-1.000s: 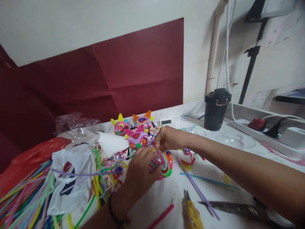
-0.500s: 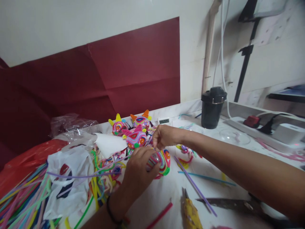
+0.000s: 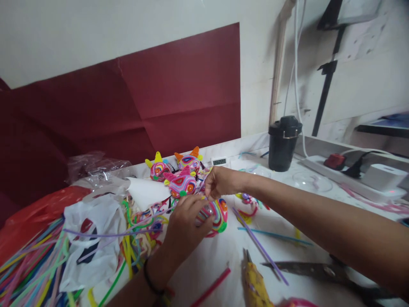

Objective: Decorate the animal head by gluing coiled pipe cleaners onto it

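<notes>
My left hand (image 3: 188, 221) is closed around a clear plastic ball covered with rows of coloured pipe cleaners (image 3: 217, 219), with orange and green spots on its right side. At the ball's top edge, my right hand (image 3: 220, 183) has thumb and fingers pinched together; anything between the fingertips is too small to make out. Just behind the hands sits a finished-looking pink pipe-cleaner animal head (image 3: 182, 184). Farther back are one with yellow ears (image 3: 159, 168) and one with orange ears (image 3: 189, 161).
Scissors (image 3: 316, 270), a yellow-handled pointed tool (image 3: 254, 281) and a purple pipe cleaner (image 3: 260, 247) lie at the right front. A bundle of pipe cleaners (image 3: 35, 264) and a white plastic bag (image 3: 96, 238) fill the left. A black cup (image 3: 284, 145) stands beside a power strip (image 3: 351, 177).
The whole view has shifted slightly, so things appear a little farther left. Both hands keep nearly the same hold at the ball. A pink object has come into view at the bottom edge.
</notes>
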